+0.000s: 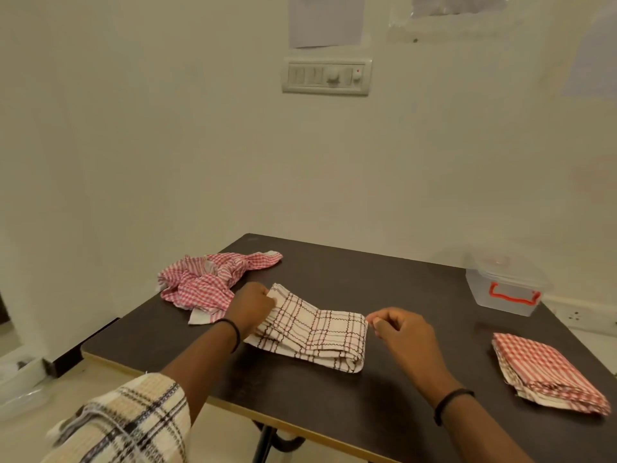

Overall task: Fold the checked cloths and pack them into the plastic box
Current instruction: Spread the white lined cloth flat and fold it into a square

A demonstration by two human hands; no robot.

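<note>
The brown-checked cloth lies half-folded mid-worktop, its long axis running left to right between the hands. The left hand pinches its left end; the right hand, fingers curled on nothing visible, sits just beside the folded right end.

Plain indoor room: bare wall, switch panel, dark table.

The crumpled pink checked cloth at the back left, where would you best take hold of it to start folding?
Probably by the white-edged corner that sticks out toward the back right of the crumpled pink checked cloth, coming from above. That corner lies flat and free on the table, while the rest is bunched, so pinching elsewhere would likely lift several layers.
</note>
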